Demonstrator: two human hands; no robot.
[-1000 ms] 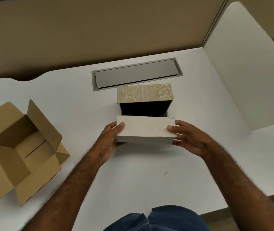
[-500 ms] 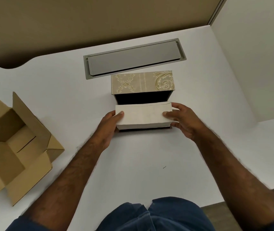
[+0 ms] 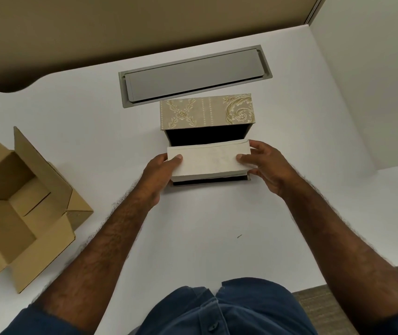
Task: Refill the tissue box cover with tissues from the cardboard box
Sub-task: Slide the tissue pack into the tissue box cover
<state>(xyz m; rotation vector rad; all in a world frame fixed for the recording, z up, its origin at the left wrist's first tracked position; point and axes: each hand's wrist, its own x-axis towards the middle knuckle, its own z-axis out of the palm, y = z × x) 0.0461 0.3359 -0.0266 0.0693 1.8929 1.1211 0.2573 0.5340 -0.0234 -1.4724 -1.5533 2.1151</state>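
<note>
Tissues held over the open cover

Both hands, left (image 3: 162,169) and right (image 3: 266,165), clamp their fingers on the tissue stack (image 3: 208,158) above the cover (image 3: 207,113) mid-worktop (image 3: 217,226); cardboard box (image 3: 16,204) at the left edge.

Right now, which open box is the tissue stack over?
The patterned tissue box cover, its dark cavity under the tissue stack both hands grip; the plain cardboard box sits apart, left.

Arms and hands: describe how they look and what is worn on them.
Both forearms are bare and hairy, with dark blue sleeves ending near the elbows; the left sleeve shows at the lower left. The left hand and right hand are bare: no gloves, rings or watch visible.
</note>
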